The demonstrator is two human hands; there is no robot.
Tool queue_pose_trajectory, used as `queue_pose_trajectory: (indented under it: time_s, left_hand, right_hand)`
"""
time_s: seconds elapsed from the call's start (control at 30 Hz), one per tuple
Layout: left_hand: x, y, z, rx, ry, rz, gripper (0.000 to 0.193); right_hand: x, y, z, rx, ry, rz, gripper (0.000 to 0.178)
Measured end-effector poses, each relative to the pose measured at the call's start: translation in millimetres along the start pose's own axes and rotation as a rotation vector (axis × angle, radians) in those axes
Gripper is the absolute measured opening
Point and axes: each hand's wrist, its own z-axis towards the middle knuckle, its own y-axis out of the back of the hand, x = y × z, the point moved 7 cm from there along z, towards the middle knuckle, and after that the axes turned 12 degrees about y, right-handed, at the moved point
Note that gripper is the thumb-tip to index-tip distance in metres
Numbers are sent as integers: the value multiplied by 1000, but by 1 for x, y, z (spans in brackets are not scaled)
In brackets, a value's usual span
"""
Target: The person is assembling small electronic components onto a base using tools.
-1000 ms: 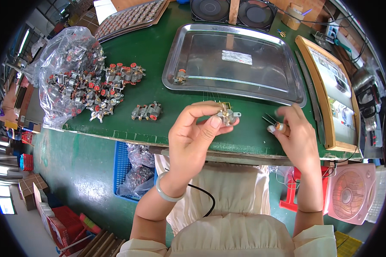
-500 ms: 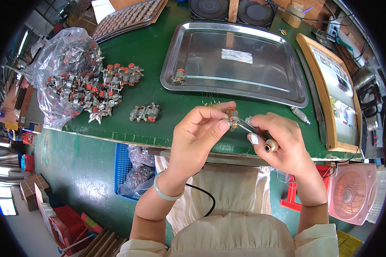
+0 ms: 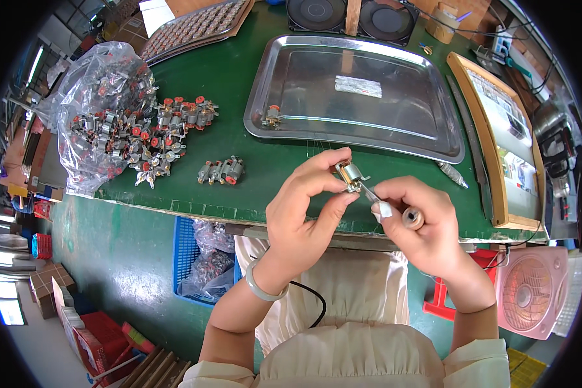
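Over the table's front edge, my left hand (image 3: 310,207) pinches a small motor-like metal part (image 3: 350,172) between fingertips and thumb. It has a silvery cylindrical body and brass-coloured terminals at its lower end. My right hand (image 3: 427,223) is closed around a thin metal-tipped tool (image 3: 368,192), whose tip touches or nearly touches those terminals. A pale cylinder with a dark hole in its end (image 3: 412,218) also shows in this hand; whether it belongs to the tool I cannot tell. White wrapping covers my right thumb tip. A similar part (image 3: 273,116) stands in the steel tray (image 3: 401,145).
A plastic bag (image 3: 77,71) spills many similar parts at left, with a small group (image 3: 221,170) nearer me. A filled tray (image 3: 194,29) stands behind. Two black round-faced units (image 3: 317,13) sit at the back, a wooden frame (image 3: 530,220) at right. A blue crate (image 3: 182,258) is below.
The metal part has turned in my left fingers, showing its silvery side instead of its red end. The cylinder in my right hand has tilted and shifted slightly right.
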Motion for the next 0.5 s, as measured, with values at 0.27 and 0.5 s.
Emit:
queue_pose_trajectory:
  time_s: [0.27, 0.5]
  left_hand:
    - [-2, 6, 9, 75, 32, -51, 18]
    - [-4, 3, 11, 83, -54, -115, 18]
  right_hand:
    - [-13, -1, -2, 62, -53, 222, 13]
    - [-34, -18, -10, 56, -419, 1045, 22]
